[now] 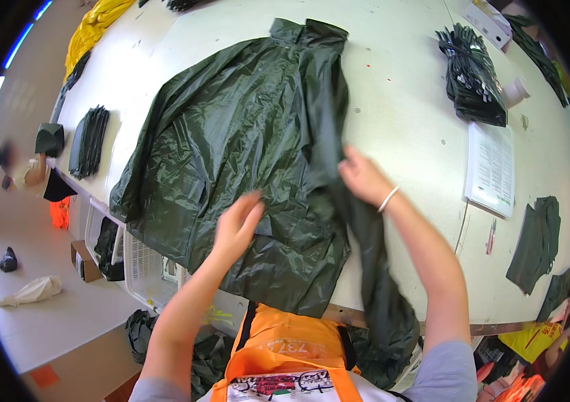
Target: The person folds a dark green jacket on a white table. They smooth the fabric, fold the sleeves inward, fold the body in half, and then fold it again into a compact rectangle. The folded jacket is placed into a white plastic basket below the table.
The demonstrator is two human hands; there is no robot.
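On the pale counter (412,221) in the head view, a dark green jacket (231,134) lies spread, collar (308,33) at the far end, one sleeve (377,268) hanging over the near edge. The left hand (238,226), fingers loosely parted, is over the jacket front, contact unconfirmed; the right hand (363,177) pinches fabric along the right side.

Jacket (224,134) spread on a table (405,120), one sleeve (389,301) hanging over the near edge.
I see the left hand (236,228) over its lower middle, the right hand (364,177) at its right side. On the table, folded garments (88,142) lie left of it — and to its right, a bundle (470,77), a sheaf of papers (490,164) nearer, then snips (491,236), with cloth pieces (533,248) farther right. A crate (141,268) sits below the left edge.
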